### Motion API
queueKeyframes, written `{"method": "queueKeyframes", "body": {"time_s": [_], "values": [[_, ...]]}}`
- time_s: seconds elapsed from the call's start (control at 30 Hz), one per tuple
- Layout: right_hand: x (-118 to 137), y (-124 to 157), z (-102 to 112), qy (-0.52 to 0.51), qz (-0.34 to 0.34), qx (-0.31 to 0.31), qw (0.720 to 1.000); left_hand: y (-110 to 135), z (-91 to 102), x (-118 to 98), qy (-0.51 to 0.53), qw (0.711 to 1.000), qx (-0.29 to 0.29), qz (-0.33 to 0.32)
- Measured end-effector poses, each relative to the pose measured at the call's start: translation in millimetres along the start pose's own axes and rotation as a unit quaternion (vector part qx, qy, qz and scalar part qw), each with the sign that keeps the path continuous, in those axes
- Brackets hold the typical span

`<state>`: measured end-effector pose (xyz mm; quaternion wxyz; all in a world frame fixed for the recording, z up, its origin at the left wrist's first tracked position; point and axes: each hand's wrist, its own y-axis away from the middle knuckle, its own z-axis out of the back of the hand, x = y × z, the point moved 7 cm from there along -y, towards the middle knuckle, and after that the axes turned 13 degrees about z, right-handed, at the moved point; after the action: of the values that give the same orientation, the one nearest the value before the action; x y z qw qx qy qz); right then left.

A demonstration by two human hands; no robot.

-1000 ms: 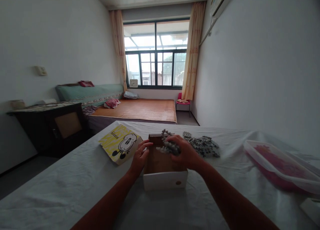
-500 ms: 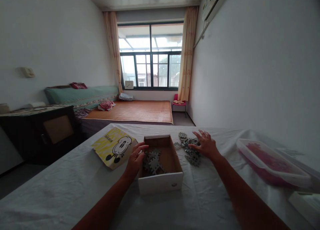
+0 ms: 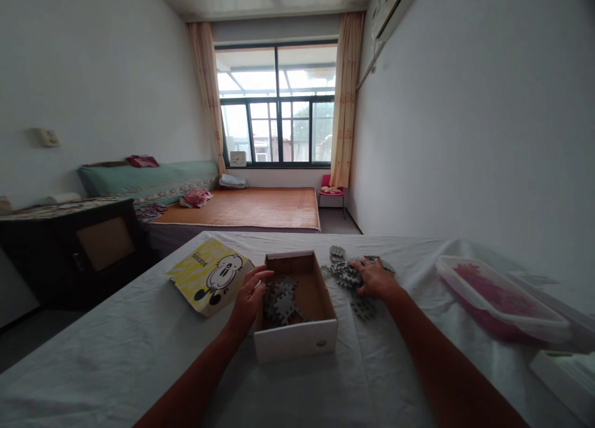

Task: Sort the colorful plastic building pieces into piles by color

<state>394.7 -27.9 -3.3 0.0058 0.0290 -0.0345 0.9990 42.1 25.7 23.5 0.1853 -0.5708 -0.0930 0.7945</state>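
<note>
An open cardboard box point(image 3: 297, 341) with white outer sides stands on the white-covered table. Inside it are several grey, flat, toothed pieces point(image 3: 284, 301), shaped like gears or snowflakes. My left hand point(image 3: 248, 295) is closed on the box's left rim, fingers reaching over the edge. Right of the box lies a pile of similar grey toothed pieces point(image 3: 344, 273). My right hand point(image 3: 375, 279) is down on this pile, its fingers curled around some pieces; which ones exactly is hidden under the hand.
A yellow and white box lid point(image 3: 211, 276) with a cartoon figure lies left of the box. On the right sits a translucent plastic container point(image 3: 504, 301) with pink contents, and a white object point(image 3: 564, 378) nearer me. Beyond the table is a bed point(image 3: 260, 206).
My right hand has lowered onto the grey pile and its fingers have curled in among the pieces, which have shifted. My left hand stays on the box rim.
</note>
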Motion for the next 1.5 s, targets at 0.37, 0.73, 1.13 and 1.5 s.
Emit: {"method": "queueKeyframes", "body": {"time_s": [0.37,0.73,1.13,1.5], "values": [[-8.1,5.0,5.1,0.035,0.002,-0.020,0.999,0.1,0.9,-0.4,-0.007,1.000,-0.002,-0.003],[-11.0,5.9,-4.1,0.049,-0.011,-0.043,0.998,2.4,1.0,-2.2,-0.001,1.000,0.003,0.001],[-31.6,-2.2,-18.8,0.028,0.003,-0.040,0.999,3.8,1.6,-0.9,0.015,1.000,-0.007,0.002],[-19.6,2.8,-14.2,0.073,0.000,-0.031,0.997,3.9,1.5,1.3,0.016,1.000,-0.016,0.003]]}}
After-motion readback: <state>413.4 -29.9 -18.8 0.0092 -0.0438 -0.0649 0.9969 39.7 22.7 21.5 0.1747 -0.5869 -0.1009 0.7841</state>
